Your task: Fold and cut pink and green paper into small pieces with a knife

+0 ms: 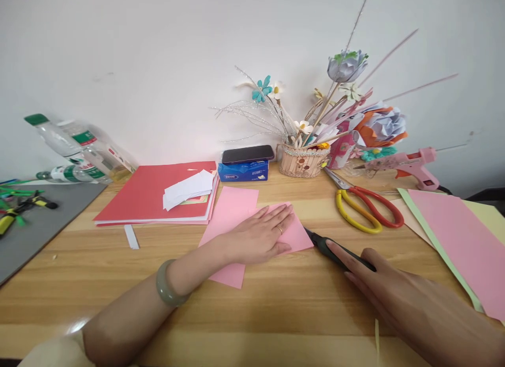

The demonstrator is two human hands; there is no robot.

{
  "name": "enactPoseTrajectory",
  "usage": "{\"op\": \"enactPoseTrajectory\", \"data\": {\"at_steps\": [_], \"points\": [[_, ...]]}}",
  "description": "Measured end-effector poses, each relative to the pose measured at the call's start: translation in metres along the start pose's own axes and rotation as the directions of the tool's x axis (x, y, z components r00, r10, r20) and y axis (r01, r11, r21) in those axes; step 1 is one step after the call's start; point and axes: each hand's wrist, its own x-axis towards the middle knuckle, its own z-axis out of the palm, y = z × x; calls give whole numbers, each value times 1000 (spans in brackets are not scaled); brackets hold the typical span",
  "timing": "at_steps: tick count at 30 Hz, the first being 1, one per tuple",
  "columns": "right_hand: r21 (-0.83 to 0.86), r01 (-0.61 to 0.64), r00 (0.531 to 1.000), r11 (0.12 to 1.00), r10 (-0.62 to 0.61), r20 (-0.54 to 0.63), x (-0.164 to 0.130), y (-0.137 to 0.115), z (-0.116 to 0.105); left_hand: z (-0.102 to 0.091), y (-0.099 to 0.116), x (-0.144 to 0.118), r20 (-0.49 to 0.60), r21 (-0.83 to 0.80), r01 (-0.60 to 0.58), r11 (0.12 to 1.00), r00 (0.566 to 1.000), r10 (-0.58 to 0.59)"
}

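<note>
My left hand [262, 232] lies flat, fingers spread, on a folded pink paper sheet [232, 209] in the middle of the wooden table [276, 309]. A green bangle sits on that wrist. My right hand [379, 280] grips a black and green utility knife [321, 246], index finger laid along its top. The knife's tip touches the right edge of the pink paper, just beside my left fingertips.
A red paper stack [150, 196] with white scraps lies at the left. Red and yellow scissors [365, 206], a pink glue gun [410, 164] and pink and yellow sheets [461, 235] lie right. A flower basket [303, 160], tissue pack with phone [244, 164] and bottles [74, 146] stand behind.
</note>
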Motion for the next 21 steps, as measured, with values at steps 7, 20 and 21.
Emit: {"op": "enactPoseTrajectory", "data": {"at_steps": [7, 20, 21], "points": [[49, 9, 1000, 999, -10, 12, 9, 2, -2, -1, 1, 0, 4, -11, -1, 1000, 1000, 1], [5, 22, 999, 1000, -23, 44, 23, 13, 14, -5, 2, 1, 13, -44, 5, 999, 1000, -4], [7, 25, 999, 1000, -25, 36, 24, 13, 14, -5, 3, 1, 14, -42, 5, 999, 1000, -5]]}}
